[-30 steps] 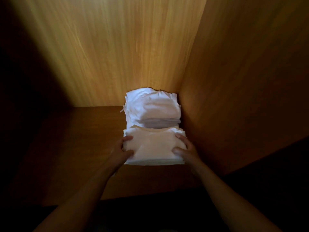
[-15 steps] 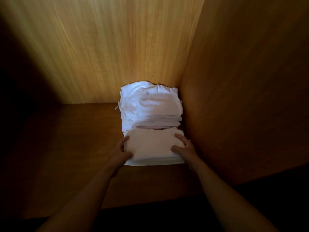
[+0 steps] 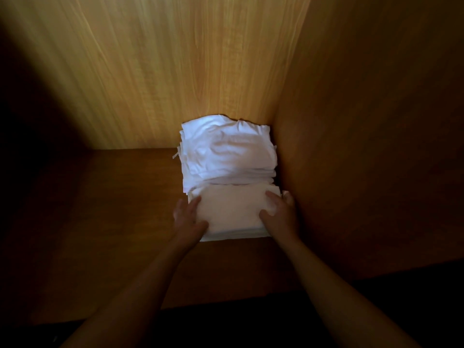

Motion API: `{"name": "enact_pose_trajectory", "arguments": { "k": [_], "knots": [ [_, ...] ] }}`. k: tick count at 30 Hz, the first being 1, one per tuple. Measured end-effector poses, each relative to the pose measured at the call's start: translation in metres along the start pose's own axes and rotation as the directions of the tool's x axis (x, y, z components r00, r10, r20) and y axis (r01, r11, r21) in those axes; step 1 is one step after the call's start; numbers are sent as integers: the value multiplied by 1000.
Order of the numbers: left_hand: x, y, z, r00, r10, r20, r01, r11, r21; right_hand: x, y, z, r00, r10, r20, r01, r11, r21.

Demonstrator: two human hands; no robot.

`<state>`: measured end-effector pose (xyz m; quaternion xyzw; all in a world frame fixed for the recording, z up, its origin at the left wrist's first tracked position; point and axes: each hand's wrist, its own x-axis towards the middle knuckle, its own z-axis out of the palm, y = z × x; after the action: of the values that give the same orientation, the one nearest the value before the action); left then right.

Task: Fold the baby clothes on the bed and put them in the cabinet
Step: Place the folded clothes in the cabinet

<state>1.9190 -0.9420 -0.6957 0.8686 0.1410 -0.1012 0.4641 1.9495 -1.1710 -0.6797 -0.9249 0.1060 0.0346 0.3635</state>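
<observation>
A low stack of folded white baby clothes [image 3: 232, 213] lies on the wooden cabinet shelf [image 3: 113, 222], pressed against a taller pile of folded white clothes [image 3: 226, 151] in the back right corner. My left hand [image 3: 187, 217] grips the low stack's left edge, thumb on top. My right hand [image 3: 278, 213] grips its right edge, fingers spread over the top, close to the cabinet's right wall [image 3: 364, 146].
The cabinet's back panel [image 3: 163, 71] rises behind the piles. The shelf stretches dark to the left of the clothes. Its front edge [image 3: 175, 307] runs below my forearms, with darkness beneath.
Both hands have pushed the low stack a little further in, so it now sits tight against the taller pile. My grip on its two sides is unchanged.
</observation>
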Motion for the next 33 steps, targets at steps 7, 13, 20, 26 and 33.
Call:
{"name": "enact_pose_trajectory", "arguments": {
  "k": [7, 13, 20, 26, 33],
  "knots": [
    [-9, 1, 11, 795, 581, 175, -561, 593, 578, -43, 15, 11, 893, -450, -7, 409, 818, -404],
    [-5, -15, 26, 769, 553, 321, -572, 372, 731, -47, 30, 27, 922, -333, 196, 383, 727, -570],
    [3, -18, 23, 805, 477, 352, -560, 416, 717, -40, 23, 31, 931, -257, 261, 365, 698, -616],
    [0, -5, 17, 829, 370, 419, -551, 417, 723, -38, 11, 16, 904, -198, 379, 407, 672, -619],
    [-74, 55, -34, 884, 179, 432, -464, 442, 768, -91, -54, -58, 866, -186, 464, 467, 634, -617]
  ]
}}
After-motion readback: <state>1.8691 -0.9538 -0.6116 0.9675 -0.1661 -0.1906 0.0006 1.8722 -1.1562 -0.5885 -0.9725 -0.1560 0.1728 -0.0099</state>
